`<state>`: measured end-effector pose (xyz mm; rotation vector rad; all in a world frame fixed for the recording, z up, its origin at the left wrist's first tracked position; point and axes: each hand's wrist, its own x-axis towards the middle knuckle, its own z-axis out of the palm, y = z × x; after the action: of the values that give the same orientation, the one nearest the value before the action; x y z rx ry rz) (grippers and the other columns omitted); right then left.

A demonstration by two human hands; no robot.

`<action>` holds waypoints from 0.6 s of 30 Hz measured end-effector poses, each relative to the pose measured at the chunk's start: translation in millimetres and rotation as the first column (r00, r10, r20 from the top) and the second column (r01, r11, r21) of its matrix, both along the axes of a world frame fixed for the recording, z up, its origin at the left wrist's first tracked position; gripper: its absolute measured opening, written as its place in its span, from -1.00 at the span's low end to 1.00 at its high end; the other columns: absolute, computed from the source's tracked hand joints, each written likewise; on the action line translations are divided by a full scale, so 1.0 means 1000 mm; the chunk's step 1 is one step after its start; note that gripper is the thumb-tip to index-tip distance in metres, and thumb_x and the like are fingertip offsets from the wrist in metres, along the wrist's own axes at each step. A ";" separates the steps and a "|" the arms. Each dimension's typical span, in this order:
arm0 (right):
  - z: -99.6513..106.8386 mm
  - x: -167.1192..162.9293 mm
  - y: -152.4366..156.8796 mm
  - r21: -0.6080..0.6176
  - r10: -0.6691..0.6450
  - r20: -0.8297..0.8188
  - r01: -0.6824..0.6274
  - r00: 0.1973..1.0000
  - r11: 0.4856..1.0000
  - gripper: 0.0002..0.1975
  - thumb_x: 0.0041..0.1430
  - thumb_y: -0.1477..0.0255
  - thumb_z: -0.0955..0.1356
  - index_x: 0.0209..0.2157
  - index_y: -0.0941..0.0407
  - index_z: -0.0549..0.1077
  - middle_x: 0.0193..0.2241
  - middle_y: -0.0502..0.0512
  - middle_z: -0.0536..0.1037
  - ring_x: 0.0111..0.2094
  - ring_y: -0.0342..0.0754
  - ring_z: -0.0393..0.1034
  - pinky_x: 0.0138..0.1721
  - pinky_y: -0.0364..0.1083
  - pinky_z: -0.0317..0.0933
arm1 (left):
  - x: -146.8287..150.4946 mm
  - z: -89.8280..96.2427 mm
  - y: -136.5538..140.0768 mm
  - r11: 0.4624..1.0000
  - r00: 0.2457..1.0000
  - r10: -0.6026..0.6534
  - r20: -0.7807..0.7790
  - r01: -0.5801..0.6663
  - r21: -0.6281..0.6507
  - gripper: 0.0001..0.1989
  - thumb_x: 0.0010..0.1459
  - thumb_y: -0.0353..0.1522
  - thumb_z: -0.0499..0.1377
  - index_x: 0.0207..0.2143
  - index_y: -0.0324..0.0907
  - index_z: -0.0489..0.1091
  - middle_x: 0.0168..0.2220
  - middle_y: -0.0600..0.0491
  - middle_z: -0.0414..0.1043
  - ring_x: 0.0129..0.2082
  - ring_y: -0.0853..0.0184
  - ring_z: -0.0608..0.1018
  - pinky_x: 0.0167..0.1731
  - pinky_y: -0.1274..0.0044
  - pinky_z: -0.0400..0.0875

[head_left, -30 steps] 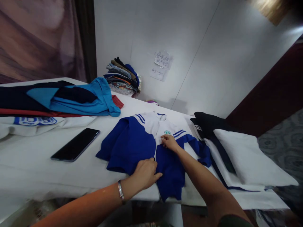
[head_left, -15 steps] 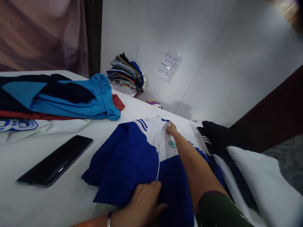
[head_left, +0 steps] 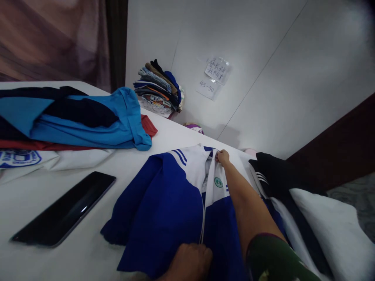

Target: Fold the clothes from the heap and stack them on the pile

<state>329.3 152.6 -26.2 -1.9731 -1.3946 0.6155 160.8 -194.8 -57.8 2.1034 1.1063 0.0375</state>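
A blue and white zip jacket point(head_left: 164, 207) lies front up on the white table, with striped shoulders and a round green badge on the chest. Near the collar, my right hand point(head_left: 223, 157) pinches the edge of its right-hand front panel and holds it slightly raised, so the front gapes at the neck. Lower down, my left hand point(head_left: 191, 261) is closed on the jacket's front by the zip line. The fingertips of that hand are partly hidden, and the jacket's lower hem runs out of view.
A black phone point(head_left: 67, 208) lies left of the jacket. Behind it are a blue and black garment point(head_left: 88, 121) and white cloth point(head_left: 79, 159). A folded clothes stack point(head_left: 158, 88) stands by the wall under paper signs point(head_left: 216, 72). Black and white garments point(head_left: 325, 218) lie at right.
My right hand has drawn the collar edge to the right, and the front now gapes at the neck. My left hand has shifted slightly down and right. The view has moved a little.
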 end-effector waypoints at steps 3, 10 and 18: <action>0.007 0.003 -0.003 0.018 -0.053 -0.076 0.055 0.996 0.998 -0.70 0.32 0.25 0.28 -0.17 0.22 0.43 -0.45 -0.01 0.50 -0.57 -0.24 0.35 -0.53 -0.20 0.30 | 0.000 0.004 -0.003 1.000 1.000 -0.014 0.018 0.014 0.010 -0.73 0.12 -0.36 0.01 -0.19 -0.05 0.45 -0.15 -0.21 0.52 -0.10 -0.08 0.57 -0.19 0.09 0.50; 0.007 -0.016 0.018 -0.056 -0.099 -0.184 0.090 0.978 0.994 -0.72 0.29 0.29 0.32 -0.09 0.20 0.41 -0.24 0.08 0.51 -0.34 -0.14 0.45 -0.34 -0.10 0.41 | -0.020 0.025 0.001 0.987 0.991 0.126 0.047 -0.130 0.091 -0.74 0.15 -0.43 -0.06 -0.23 -0.01 0.38 -0.17 -0.12 0.52 -0.11 0.03 0.56 -0.13 0.19 0.46; -0.020 -0.024 0.017 -0.060 -0.103 -0.226 0.092 0.969 0.994 -0.67 0.28 0.39 0.32 0.04 0.18 0.33 -0.22 0.09 0.51 -0.38 -0.16 0.47 -0.38 -0.14 0.42 | -0.024 0.013 0.001 0.959 0.960 0.280 0.023 -0.281 0.033 -0.69 0.17 -0.21 0.02 -0.05 0.03 0.38 -0.03 -0.10 0.47 -0.02 0.03 0.50 -0.03 0.18 0.38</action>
<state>305.3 169.4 -45.9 -1.9268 -1.1452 0.8106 136.5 -194.1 -44.8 1.9570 1.3941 0.2134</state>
